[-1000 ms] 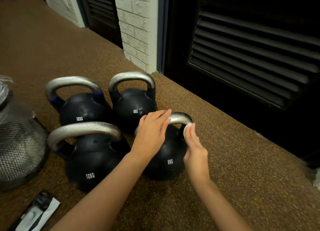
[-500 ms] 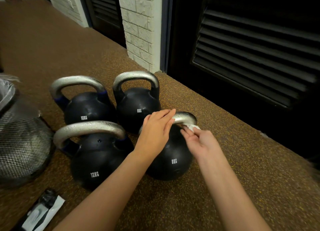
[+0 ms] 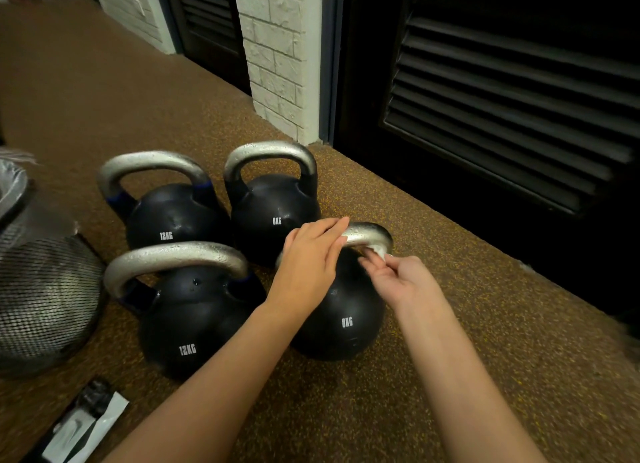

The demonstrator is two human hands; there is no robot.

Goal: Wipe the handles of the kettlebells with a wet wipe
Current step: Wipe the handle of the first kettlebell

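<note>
Several black kettlebells with silver handles stand on the brown floor. Nearest on the right is an 8KG kettlebell (image 3: pixel 343 310). My left hand (image 3: pixel 311 254) rests flat on top of its handle (image 3: pixel 372 234), fingers straight. My right hand (image 3: pixel 398 279) reaches under the handle's right end and pinches a small white wet wipe (image 3: pixel 377 252) against the metal. Behind it stands another 8KG kettlebell (image 3: pixel 273 202). Two 12KG kettlebells sit to the left, one near (image 3: pixel 187 313) and one far (image 3: pixel 169 209).
A black mesh bin (image 3: pixel 41 289) with a plastic liner stands at the left edge. A black and white wipe packet (image 3: pixel 86 428) lies on the floor at the bottom left. Dark louvred doors (image 3: pixel 502 98) and a white brick pillar (image 3: pixel 277 53) line the right side.
My right hand has turned from the handle's outer right side to its underside, carrying the wipe with it. The left hand has stayed on top of the handle.
</note>
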